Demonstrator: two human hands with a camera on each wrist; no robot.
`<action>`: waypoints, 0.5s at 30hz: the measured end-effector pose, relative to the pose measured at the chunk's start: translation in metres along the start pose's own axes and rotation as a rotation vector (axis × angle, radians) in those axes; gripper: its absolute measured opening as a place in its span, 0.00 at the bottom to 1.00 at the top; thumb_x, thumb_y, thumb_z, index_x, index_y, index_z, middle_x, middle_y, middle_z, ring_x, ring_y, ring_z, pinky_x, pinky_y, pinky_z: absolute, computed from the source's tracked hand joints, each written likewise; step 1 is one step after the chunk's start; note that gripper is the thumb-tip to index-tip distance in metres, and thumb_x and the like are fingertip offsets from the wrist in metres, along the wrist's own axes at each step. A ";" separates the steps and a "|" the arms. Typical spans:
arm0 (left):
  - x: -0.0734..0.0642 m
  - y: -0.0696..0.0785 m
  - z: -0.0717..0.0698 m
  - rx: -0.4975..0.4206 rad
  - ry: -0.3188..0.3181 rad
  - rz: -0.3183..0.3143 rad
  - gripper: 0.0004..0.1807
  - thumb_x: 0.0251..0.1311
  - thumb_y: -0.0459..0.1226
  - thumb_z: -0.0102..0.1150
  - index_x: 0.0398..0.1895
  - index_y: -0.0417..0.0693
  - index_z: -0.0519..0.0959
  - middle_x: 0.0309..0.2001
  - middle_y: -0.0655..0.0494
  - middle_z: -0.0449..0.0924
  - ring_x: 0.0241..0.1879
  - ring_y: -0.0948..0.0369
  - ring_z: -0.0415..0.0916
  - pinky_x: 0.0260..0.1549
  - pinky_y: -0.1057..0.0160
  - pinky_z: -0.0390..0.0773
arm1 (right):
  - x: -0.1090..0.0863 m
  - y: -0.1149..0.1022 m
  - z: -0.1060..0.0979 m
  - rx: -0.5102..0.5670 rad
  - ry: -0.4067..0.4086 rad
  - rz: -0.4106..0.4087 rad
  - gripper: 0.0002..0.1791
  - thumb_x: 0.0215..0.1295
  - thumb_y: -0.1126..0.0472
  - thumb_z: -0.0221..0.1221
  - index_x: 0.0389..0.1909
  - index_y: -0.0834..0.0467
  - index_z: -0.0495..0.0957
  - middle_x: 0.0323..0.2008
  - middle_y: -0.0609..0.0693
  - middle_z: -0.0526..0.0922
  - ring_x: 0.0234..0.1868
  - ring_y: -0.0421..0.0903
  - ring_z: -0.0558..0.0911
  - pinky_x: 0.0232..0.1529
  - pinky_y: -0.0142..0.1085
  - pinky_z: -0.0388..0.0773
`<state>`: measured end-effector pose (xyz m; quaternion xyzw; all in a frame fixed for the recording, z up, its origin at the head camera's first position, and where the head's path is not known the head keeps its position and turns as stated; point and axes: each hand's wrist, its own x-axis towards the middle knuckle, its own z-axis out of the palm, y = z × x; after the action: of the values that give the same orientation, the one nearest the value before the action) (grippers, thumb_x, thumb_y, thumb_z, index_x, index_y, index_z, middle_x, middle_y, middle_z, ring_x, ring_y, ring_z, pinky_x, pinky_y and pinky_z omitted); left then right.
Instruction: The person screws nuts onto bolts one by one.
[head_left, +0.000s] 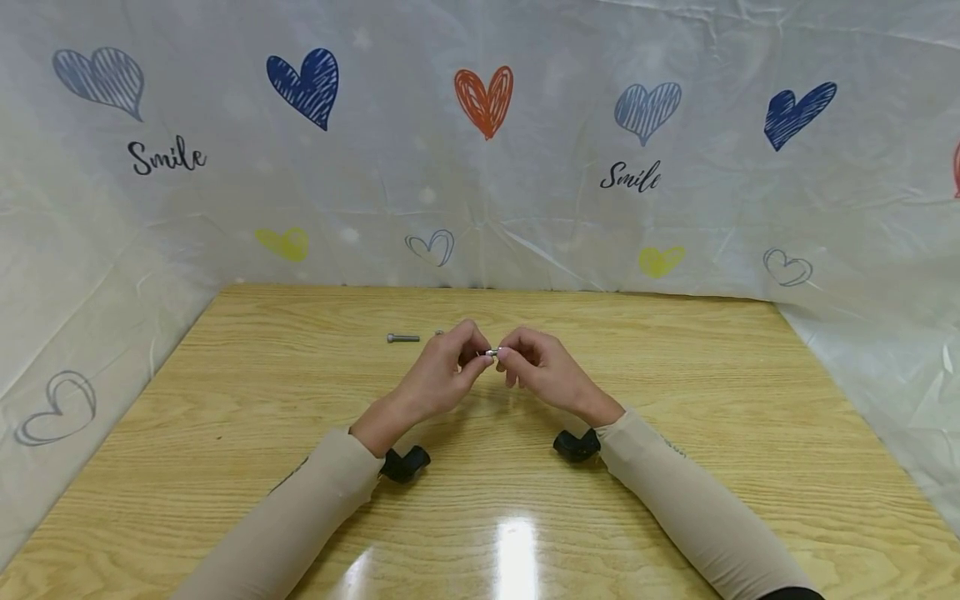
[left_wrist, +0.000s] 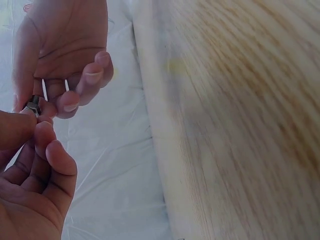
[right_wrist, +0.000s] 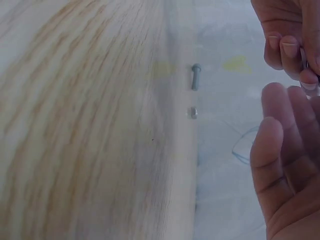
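A small metal bolt [left_wrist: 35, 98] with a hex nut [left_wrist: 33, 106] around its thread is between my two hands, above the table. My left hand [head_left: 438, 375] pinches the bolt's end between thumb and index finger. From the other side, my right hand [head_left: 553, 372] has its thumb and index fingertips at the nut, pinching it. Its other fingers are loosely bent. Fingertips cover much of the held piece, and in the right wrist view it is mostly hidden.
Beyond my left hand, a second bolt [head_left: 402, 338] lies on the wooden table [head_left: 300, 375]. A loose nut [right_wrist: 193, 112] is near it, partly behind my left hand in the head view. A pale sheet with printed hearts [head_left: 483, 179] hangs behind the table.
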<state>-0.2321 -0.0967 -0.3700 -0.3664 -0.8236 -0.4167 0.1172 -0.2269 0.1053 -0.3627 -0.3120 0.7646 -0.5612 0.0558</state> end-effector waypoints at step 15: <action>-0.001 0.000 -0.001 -0.008 -0.007 0.004 0.05 0.64 0.28 0.57 0.36 0.42 0.70 0.29 0.56 0.75 0.24 0.64 0.69 0.25 0.65 0.73 | 0.006 0.032 -0.001 0.012 0.013 -0.012 0.14 0.71 0.55 0.54 0.50 0.59 0.72 0.37 0.62 0.79 0.30 0.59 0.78 0.28 0.39 0.75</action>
<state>-0.2316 -0.0973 -0.3697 -0.3701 -0.8217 -0.4182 0.1136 -0.2448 0.1083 -0.3895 -0.3127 0.7597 -0.5680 0.0492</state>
